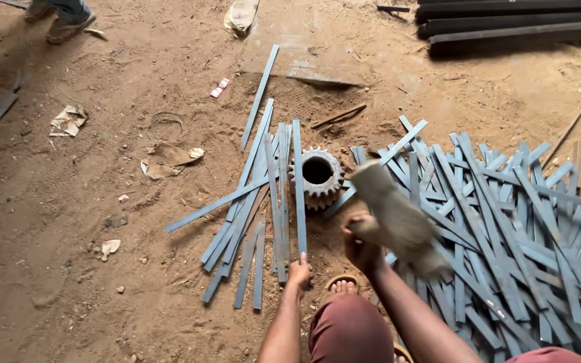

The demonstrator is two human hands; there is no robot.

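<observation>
Fingers of the left hand (pixel 299 272) pinch the near end of a flat steel strip (pixel 298 188) that runs away from the person and lies across the left rim of a toothed gear (pixel 318 176) set on the dirt floor (pixel 55 222). The right hand (pixel 361 245) is closed around the lower end of a pale, blurred block or mallet (pixel 398 222), tilted up and to the right, just right of the gear. A sandalled foot (pixel 341 286) and a knee in red cloth (pixel 347 329) sit between the two arms.

Left of the gear, a loose group of strips (pixel 250 215) lies roughly lined up, near to far. To the right, a much larger heap of strips (pixel 526 235) lies crisscrossed. By the look of the two lots, only a small share has been moved to the left group and most remains in the heap.

Farther off: dark steel bars (pixel 506 23) at the far right, paper scraps (pixel 68 119) on the left, and another person's feet (pixel 62 17) at the far left.
</observation>
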